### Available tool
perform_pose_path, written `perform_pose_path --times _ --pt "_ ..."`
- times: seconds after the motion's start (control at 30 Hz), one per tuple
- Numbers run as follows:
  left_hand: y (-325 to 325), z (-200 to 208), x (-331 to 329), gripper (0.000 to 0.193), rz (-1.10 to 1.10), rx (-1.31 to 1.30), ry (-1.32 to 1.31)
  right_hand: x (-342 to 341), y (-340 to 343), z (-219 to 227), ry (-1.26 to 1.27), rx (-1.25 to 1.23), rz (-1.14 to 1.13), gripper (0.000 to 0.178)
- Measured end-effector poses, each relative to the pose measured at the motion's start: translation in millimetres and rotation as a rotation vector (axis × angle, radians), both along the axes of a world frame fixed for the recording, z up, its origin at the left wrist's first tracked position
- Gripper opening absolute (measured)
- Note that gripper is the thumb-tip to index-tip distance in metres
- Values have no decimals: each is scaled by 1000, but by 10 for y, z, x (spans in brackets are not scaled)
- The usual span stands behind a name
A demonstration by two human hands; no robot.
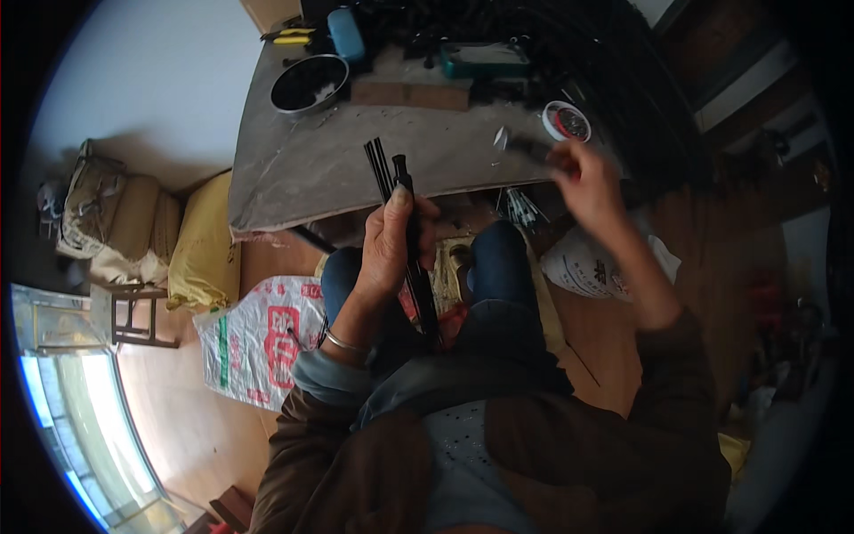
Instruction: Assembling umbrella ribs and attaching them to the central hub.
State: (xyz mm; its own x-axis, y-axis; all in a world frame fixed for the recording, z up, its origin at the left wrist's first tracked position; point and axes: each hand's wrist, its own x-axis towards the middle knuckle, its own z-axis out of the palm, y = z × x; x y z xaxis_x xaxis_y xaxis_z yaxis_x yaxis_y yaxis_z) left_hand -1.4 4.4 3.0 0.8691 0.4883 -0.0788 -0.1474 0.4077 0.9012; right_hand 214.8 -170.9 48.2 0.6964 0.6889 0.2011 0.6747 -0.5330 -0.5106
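Note:
My left hand [389, 245] is closed around a bundle of thin black rods [380, 165] and a thicker black shaft with a knobbed end [402, 167]. The bundle slants down from above my fist toward my lap. To the right, my right hand [587, 182] is raised over the table's near edge, fingers closed on a dark, slim object [532, 149] that motion blurs; its kind cannot be made out. A pale, shiny piece [501, 139] shows at its far end. Just beyond that hand stands a round white tub [567, 121] with a red inside and small metal bits.
On the grey table [294, 178] lie a round pan [310, 84] of black bits, a cardboard strip [409, 95], a green tray [485, 60], a blue case [345, 36] and yellow-handled pliers [292, 37]. Plastic sacks [258, 343] lie on the floor; a small stool [142, 316] stands left.

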Motion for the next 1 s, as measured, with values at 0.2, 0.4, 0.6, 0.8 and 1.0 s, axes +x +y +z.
perform_pose_path --times 0.2,0.4,0.6,0.8,1.0 --pt "-37 -44 151 55 -6 24 16 1217 223 91 -195 -302 -169 26" --pt "8 -83 243 56 7 39 40 1307 349 19 -177 -429 -157 28" --pt "2 -93 316 55 -17 30 36 1400 341 18 -230 -350 -165 27" --pt "-43 34 323 54 -18 89 14 1462 248 24 -59 -79 -106 24" --pt "-199 110 138 48 70 81 9 526 310 113 1087 424 60 19"
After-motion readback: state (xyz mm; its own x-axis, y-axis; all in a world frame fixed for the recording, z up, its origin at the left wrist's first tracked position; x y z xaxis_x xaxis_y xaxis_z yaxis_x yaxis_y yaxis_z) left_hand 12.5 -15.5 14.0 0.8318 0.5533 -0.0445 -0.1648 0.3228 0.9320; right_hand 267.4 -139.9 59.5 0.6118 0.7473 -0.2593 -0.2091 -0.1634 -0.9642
